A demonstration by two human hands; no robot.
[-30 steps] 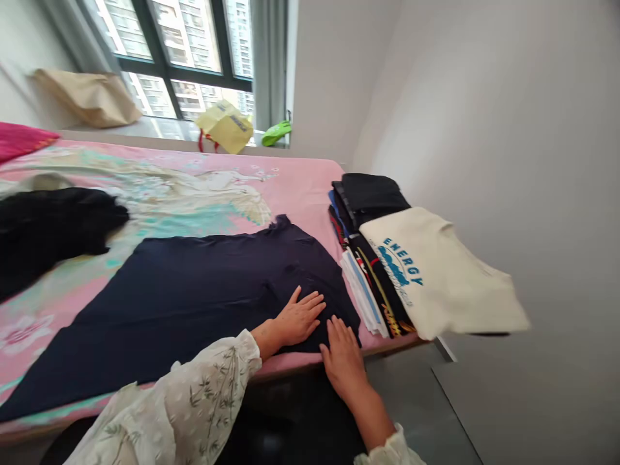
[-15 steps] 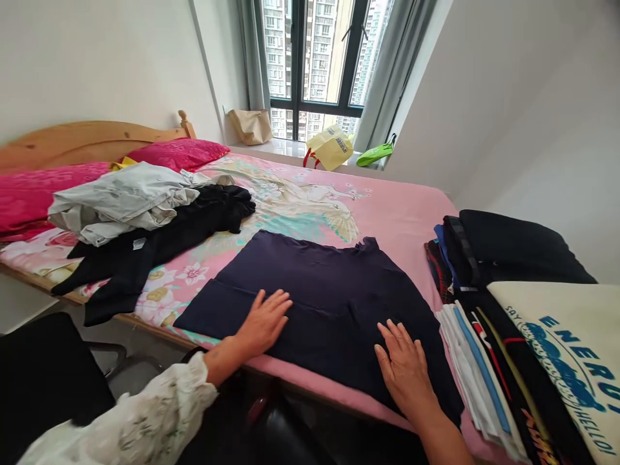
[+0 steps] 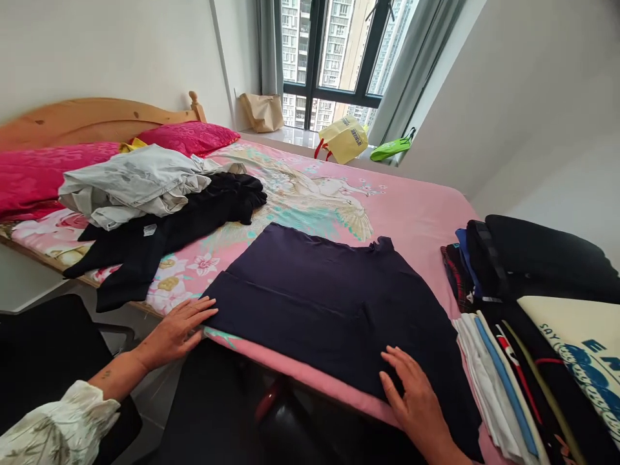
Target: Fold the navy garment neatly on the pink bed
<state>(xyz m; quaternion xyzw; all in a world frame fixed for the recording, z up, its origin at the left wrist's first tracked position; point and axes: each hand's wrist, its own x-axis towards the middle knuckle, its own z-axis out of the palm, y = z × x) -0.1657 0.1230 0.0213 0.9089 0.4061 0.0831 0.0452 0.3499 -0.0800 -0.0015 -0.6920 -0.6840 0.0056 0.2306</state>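
Two hands, left [image 3: 177,329] & right [image 3: 416,400], flat on navy shirt [image 3: 334,303].

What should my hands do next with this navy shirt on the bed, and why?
Probably fold the left edge inward. The navy shirt lies flat, your left hand touches its left edge, and your right hand presses its near right part, anchoring it.

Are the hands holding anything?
Nothing is gripped. The left hand touches the navy shirt's left corner; the right hand lies flat on its near edge.
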